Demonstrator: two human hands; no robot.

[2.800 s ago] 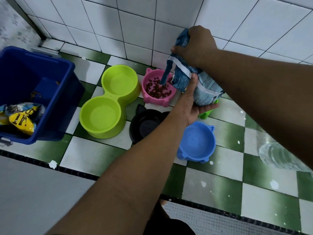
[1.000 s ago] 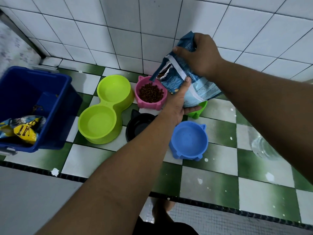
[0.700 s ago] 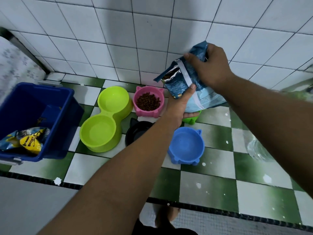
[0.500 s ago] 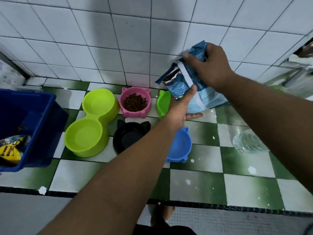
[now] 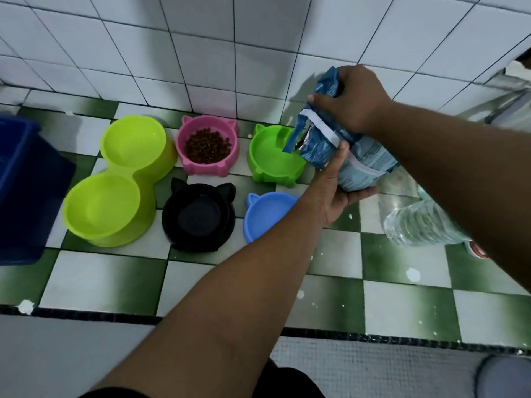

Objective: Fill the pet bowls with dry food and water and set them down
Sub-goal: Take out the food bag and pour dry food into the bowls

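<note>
Both hands hold a blue dry-food bag [image 5: 356,156]. My right hand [image 5: 352,100] grips its top and my left hand [image 5: 337,186] supports it from below. The bag's torn mouth tilts over the rim of an empty green cat-eared bowl [image 5: 270,162]. A pink bowl [image 5: 207,145] left of it holds brown kibble. A lime double bowl [image 5: 117,179], a black bowl [image 5: 198,216] and a blue bowl [image 5: 264,214] stand empty on the checkered floor; my left forearm covers part of the blue bowl.
A clear plastic water bottle [image 5: 422,225] lies on the floor at the right. A dark blue bin [image 5: 26,191] stands at the left edge. A white tiled wall [image 5: 201,53] rises right behind the bowls. A black strip [image 5: 86,315] borders the tiles in front.
The bag has left the pink bowl and swung right, its mouth now over the green bowl. The view shifted right, so the blue bin has slid to the left edge.
</note>
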